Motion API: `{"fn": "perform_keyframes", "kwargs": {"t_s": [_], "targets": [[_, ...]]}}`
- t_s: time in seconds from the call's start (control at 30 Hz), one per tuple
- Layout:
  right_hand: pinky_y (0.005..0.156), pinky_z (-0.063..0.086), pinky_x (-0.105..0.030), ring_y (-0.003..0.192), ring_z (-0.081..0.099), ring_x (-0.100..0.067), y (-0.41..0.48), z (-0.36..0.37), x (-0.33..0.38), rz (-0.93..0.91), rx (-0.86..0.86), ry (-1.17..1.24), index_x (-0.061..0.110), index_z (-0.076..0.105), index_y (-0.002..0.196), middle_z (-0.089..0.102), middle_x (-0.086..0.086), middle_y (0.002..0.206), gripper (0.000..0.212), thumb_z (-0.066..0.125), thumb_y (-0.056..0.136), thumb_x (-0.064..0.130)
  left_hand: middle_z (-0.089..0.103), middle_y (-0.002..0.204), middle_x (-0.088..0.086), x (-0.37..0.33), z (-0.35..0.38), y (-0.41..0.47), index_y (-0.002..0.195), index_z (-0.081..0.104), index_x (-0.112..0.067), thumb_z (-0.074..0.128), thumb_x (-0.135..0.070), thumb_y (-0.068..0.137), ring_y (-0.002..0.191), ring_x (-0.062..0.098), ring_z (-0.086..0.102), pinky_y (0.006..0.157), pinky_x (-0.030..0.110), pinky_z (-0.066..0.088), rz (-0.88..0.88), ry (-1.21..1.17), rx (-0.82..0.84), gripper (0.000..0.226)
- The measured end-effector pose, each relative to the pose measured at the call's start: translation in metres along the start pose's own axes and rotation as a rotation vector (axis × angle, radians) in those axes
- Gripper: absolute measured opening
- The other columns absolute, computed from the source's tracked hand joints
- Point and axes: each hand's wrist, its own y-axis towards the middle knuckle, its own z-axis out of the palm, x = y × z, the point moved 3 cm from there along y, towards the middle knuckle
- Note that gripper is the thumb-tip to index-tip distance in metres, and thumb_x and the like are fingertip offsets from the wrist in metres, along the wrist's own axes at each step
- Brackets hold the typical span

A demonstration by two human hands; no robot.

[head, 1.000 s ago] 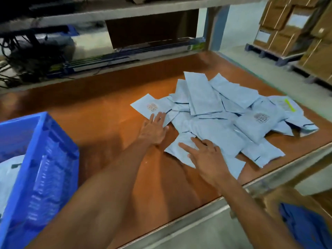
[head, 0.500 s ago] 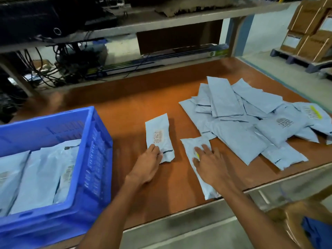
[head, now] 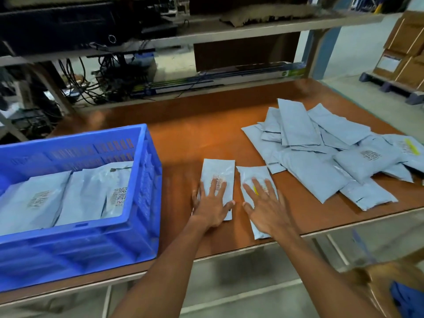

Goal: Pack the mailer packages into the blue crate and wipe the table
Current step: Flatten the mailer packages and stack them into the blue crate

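Note:
Two pale blue mailers lie side by side near the table's front edge. My left hand point(head: 212, 204) rests flat, fingers spread, on the left mailer point(head: 219, 172). My right hand point(head: 263, 206) presses flat on the right mailer point(head: 252, 174), which reaches the table edge. A heap of several more mailers point(head: 321, 152) sits to the right. The blue crate point(head: 140, 203) stands on the left, holding several mailers point(head: 68, 196) laid inside.
The brown table point(head: 195, 138) ends close to me with a metal edge. A shelf frame with cables and equipment point(head: 103, 83) stands behind. Cardboard boxes on pallets point(head: 403, 56) sit far right. A brown box with a blue cloth point(head: 403, 297) is at lower right.
Both hands have slid one mailer each out of the heap leftward toward the crate; the two mailers now lie side by side. The view has shifted left, showing more of the crate.

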Motion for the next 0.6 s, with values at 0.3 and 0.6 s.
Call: {"fn": "perform_keyframes", "kwargs": {"t_s": [0.3,0.6], "targets": [[0.118,0.014,-0.053,0.152,-0.009,-0.023,0.006,0.007,0.006,0.005,0.056,0.015,0.037,0.003,0.156,-0.005,0.01,0.165,0.059,0.022,0.102,0.051,-0.001,0.165,0.0,-0.015,0.006,-0.026,0.158,0.009,-0.026,0.012,-0.049,0.105,0.152,0.034,-0.005,0.122,0.052,0.001,0.047,0.123,-0.164,0.058],[0.113,0.025,-0.054,0.15,0.012,-0.023,0.01,-0.045,0.047,-0.059,-0.14,0.13,0.026,0.022,0.155,0.02,0.006,0.163,0.053,0.033,0.104,0.029,0.025,0.161,0.006,-0.001,-0.073,-0.035,0.151,0.024,-0.021,0.015,-0.034,0.1,0.148,0.034,0.023,0.117,0.054,0.024,0.031,0.017,-0.325,0.054]]}}
